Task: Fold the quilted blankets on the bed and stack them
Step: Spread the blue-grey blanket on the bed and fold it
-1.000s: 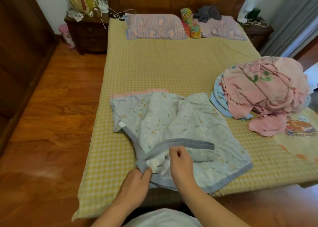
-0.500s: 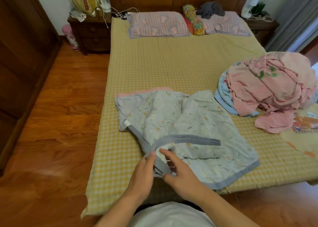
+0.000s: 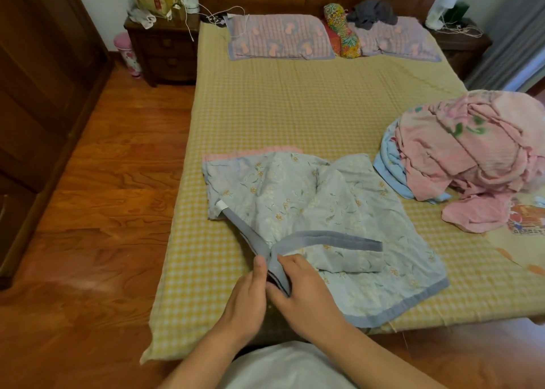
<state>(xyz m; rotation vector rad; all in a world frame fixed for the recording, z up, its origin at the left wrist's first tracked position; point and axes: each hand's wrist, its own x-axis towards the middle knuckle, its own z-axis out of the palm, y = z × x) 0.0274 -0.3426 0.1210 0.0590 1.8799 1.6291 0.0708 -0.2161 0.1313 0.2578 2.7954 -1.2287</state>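
Observation:
A light blue floral quilted blanket (image 3: 318, 211) with a grey-blue border lies rumpled and partly folded near the foot of the bed (image 3: 295, 105). My left hand (image 3: 250, 294) and my right hand (image 3: 306, 291) meet at its near corner, both pinching the grey border strip between thumb and fingers. A pink blanket (image 3: 469, 149) is heaped on the right side of the bed on top of a blue blanket (image 3: 389, 164), unfolded.
Two pillows (image 3: 280, 37) and a colourful bolster (image 3: 342, 31) lie at the headboard. Wooden nightstands (image 3: 165, 49) flank the bed, the left one cluttered with a bag and cables. A wardrobe (image 3: 35, 93) lines the left wall. Wooden floor runs along the left.
Both hands have come closer together on the near corner and regripped the grey border. The view has shifted slightly, and the blanket's edge is drawn a little toward me.

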